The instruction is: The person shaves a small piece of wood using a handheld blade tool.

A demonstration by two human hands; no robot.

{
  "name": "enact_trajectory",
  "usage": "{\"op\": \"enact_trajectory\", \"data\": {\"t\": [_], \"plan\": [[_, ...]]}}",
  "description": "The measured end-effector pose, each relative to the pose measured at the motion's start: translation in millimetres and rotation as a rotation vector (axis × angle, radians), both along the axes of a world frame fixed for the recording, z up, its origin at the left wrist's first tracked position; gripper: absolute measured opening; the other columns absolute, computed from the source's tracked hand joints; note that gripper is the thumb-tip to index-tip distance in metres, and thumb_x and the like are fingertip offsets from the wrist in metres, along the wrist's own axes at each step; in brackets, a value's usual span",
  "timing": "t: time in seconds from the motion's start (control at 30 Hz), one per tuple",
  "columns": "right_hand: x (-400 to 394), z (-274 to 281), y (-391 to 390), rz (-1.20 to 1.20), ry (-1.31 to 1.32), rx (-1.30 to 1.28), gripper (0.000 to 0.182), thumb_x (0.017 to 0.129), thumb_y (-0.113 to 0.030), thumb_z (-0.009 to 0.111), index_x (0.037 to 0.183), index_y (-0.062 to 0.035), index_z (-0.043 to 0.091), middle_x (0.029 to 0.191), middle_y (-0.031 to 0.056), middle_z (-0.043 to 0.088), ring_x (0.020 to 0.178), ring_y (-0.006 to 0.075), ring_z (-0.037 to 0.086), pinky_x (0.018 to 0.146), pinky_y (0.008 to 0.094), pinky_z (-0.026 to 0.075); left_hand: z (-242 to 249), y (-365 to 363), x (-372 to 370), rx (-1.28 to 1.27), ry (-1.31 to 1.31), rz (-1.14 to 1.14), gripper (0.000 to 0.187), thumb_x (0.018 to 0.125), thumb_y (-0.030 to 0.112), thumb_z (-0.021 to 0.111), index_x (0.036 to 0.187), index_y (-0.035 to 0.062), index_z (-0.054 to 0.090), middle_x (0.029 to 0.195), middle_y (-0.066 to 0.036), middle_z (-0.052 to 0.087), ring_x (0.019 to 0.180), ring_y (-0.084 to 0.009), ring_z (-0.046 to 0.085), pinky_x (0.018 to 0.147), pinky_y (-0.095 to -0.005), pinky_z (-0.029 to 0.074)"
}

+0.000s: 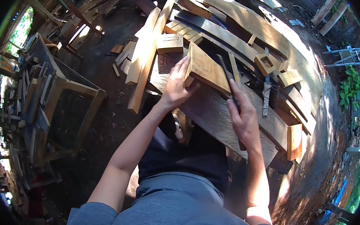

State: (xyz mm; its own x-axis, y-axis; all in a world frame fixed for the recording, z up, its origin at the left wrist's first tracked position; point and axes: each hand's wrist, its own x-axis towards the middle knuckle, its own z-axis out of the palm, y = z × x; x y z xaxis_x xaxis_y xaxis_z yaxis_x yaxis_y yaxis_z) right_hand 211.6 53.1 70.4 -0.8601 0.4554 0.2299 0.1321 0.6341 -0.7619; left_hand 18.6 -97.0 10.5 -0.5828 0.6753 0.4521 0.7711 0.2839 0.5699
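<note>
My left hand [176,86] grips the near left end of a thick wooden block [209,68], with the fingers along its end face and the thumb underneath. The block lies tilted on the workbench [218,113]. In my right hand [246,120] is a long, narrow, dark tool [224,68] that looks like a file. It points away from me, past the block's right end, and its lower end shows below my palm. A smaller wooden block with writing on it [170,42] sits just beyond my left fingers.
Two long wooden strips [148,63] lean at the bench's left side. A hollowed wooden block [265,64] and a chisel-like tool [266,98] lie to the right. Another block [295,142] stands at the right end. A wooden frame [78,86] with scraps stands on the left.
</note>
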Motion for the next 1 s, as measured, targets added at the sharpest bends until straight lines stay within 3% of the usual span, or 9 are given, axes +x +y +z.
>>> {"op": "enact_trajectory", "data": {"t": [0.1,0.17,0.47,0.7,0.77,0.83,0.87,0.9,1.0], "plan": [[-4.5,9.1,-10.0,0.051,-0.056,-0.039,0.052,0.097,-0.012,0.057,0.148,-0.0147,0.045,0.092,0.0181,0.055,0.086,0.0328,0.057,0.084,0.0415,0.046,-18.6,9.3,7.7,0.097,-0.186,-0.030,0.092,0.070,-0.004,0.074,0.150,-0.0062,0.028,0.153,-0.028,0.032,0.137,-0.0444,0.039,0.115,-0.0462,0.034],[-0.8,7.9,-17.2,0.059,-0.142,-0.032,0.053,0.097,-0.012,0.057,0.148,-0.0155,0.045,0.091,0.0177,0.054,0.085,0.0324,0.057,0.083,0.0407,0.046,-12.7,0.0,30.4,0.074,-0.006,-0.040,0.096,0.067,-0.013,0.068,0.152,-0.0026,0.026,0.158,-0.026,0.024,0.143,-0.0437,0.031,0.116,-0.0473,0.033],[27.6,-22.9,-44.1,-0.015,-0.132,-0.146,0.057,0.098,-0.012,0.055,0.152,-0.0201,0.038,0.111,0.0256,0.064,0.101,0.0421,0.064,0.086,0.0444,0.049,-21.9,-8.4,55.6,0.068,0.024,-0.068,0.106,0.062,-0.011,0.069,0.156,0.0024,0.020,0.161,-0.018,0.021,0.133,-0.0462,0.041,0.110,-0.0499,0.040],[35.0,-31.6,-56.4,-0.003,-0.174,-0.151,0.057,0.098,-0.012,0.056,0.151,-0.0230,0.039,0.095,0.0225,0.065,0.084,0.0421,0.064,0.075,0.0472,0.049,-20.1,-32.5,67.9,0.058,-0.061,-0.098,0.106,0.068,-0.007,0.068,0.158,0.0048,0.013,0.158,-0.028,0.022,0.137,-0.0476,0.037,0.112,-0.0487,0.037],[34.2,-36.2,-59.7,-0.017,-0.125,-0.166,0.057,0.098,-0.013,0.057,0.151,-0.0240,0.040,0.090,0.0220,0.064,0.079,0.0415,0.064,0.072,0.0484,0.048,-16.5,-44.7,58.8,0.010,-0.125,-0.182,0.109,0.070,0.003,0.070,0.159,0.0054,0.006,0.160,-0.029,0.015,0.144,-0.0431,0.030,0.115,-0.0475,0.032],[31.1,-34.6,-60.3,-0.016,-0.163,-0.210,0.056,0.098,-0.013,0.056,0.151,-0.0240,0.040,0.086,0.0214,0.063,0.076,0.0409,0.064,0.070,0.0481,0.048,-12.1,-49.0,46.1,0.153,-0.812,-0.231,0.105,0.080,0.036,0.068,0.158,0.0032,0.005,0.163,-0.023,0.006,0.144,-0.0409,0.028,0.113,-0.0465,0.035],[30.7,-38.9,-63.0,-0.027,-0.122,-0.189,0.056,0.098,-0.014,0.057,0.151,-0.0256,0.040,0.080,0.0205,0.061,0.071,0.0398,0.063,0.067,0.0484,0.048,-11.5,-43.2,44.4,0.401,-0.976,-0.131,0.101,0.090,0.054,0.055,0.158,0.0033,0.001,0.162,-0.021,0.014,0.141,-0.0343,0.035,0.113,-0.0435,0.034],[30.6,-40.0,-65.8,-0.027,-0.113,-0.196,0.056,0.098,-0.014,0.057,0.151,-0.0256,0.040,0.080,0.0205,0.061,0.071,0.0398,0.063,0.067,0.0484,0.048,5.2,-40.0,43.6,0.519,-1.261,-0.021,0.081,0.096,0.050,0.054,0.153,0.0001,0.027,0.147,-0.021,0.042,0.128,-0.0271,0.050,0.107,-0.0393,0.038],[36.0,-45.8,-73.1,0.082,-0.195,-0.108,0.056,0.098,-0.020,0.056,0.151,-0.0293,0.040,0.074,0.0183,0.059,0.067,0.0394,0.062,0.065,0.0496,0.050,-11.7,-26.2,34.5,0.187,-1.010,0.260,0.035,0.102,0.030,0.054,0.110,-0.0038,0.060,0.105,-0.012,0.066,0.100,-0.0163,0.059,0.089,-0.0318,0.046]]}}
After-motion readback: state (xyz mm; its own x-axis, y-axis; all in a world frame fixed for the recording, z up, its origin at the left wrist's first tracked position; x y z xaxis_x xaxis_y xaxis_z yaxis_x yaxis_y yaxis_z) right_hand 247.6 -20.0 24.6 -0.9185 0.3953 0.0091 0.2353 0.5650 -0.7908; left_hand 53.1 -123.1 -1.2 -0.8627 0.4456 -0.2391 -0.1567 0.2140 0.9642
